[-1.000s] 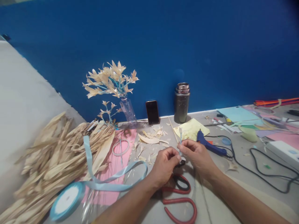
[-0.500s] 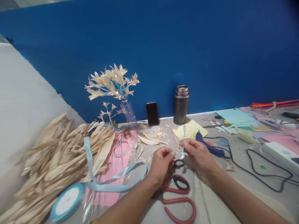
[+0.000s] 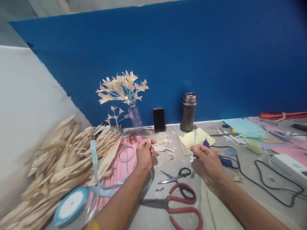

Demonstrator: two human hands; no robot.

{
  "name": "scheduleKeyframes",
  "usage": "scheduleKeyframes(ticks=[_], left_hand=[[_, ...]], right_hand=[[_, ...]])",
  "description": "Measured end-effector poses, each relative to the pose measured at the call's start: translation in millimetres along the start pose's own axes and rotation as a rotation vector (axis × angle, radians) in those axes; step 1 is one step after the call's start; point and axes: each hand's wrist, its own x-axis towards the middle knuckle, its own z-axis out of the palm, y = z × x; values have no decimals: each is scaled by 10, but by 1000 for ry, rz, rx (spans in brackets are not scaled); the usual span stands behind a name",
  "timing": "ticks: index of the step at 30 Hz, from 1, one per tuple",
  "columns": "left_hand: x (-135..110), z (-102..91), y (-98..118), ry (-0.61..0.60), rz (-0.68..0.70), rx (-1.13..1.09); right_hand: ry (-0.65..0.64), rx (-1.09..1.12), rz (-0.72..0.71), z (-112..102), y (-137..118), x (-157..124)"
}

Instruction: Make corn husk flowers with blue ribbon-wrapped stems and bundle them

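Note:
My right hand (image 3: 208,161) pinches a thin stem wrapped in light blue ribbon (image 3: 194,140), held nearly upright with a small pale tip at its top. My left hand (image 3: 144,155) is over the edge of the pink sheet (image 3: 117,163), beside some corn husk scraps (image 3: 158,148). Its fingertips are pressed together; whether anything is between them I cannot make out. Below and between the hands lie small black-handled scissors (image 3: 176,177), open, and large red-handled scissors (image 3: 182,209). A blue glue gun (image 3: 224,160) rests just beyond my right hand, partly hidden by it.
Dried corn husks (image 3: 69,166) pile up at left, near a light blue ribbon roll (image 3: 71,204). Husk flowers (image 3: 122,88) stand in a clear bottle (image 3: 135,118). A phone (image 3: 159,120) and a steel flask (image 3: 188,112) are against the blue board. A black cord (image 3: 266,185) loops at right.
My left hand has moved left and away from the right hand, towards the husk scraps, uncovering both scissors' blades. My right hand still holds the stem. The view has shifted slightly.

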Motion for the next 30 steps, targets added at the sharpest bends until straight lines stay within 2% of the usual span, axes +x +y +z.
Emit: scheduleKeyframes(ticks=[4,10,12,16,19,26,30], left_hand=[[38,-34,87,-30,1,-26],[-224,131,87,-180,6,142],[-324,189,73,-281,2,238],[-517,252,-16,-591,-60,436],[-603,259,-80,-710,-54,515],[-693,325,-47,-587,73,537],[-700,353,-66,-563,1,489]], right_hand=[[-30,-29,-22,6,-17,-19],[-101,-154,-74,-1,-9,-50],[-115,-195,-83,6,1,-53],[-158,-209,-105,38,1,-72],[-148,-216,-122,51,-12,-80],[-132,-246,-144,30,-4,-53],[-127,-218,-123,31,-3,-57]])
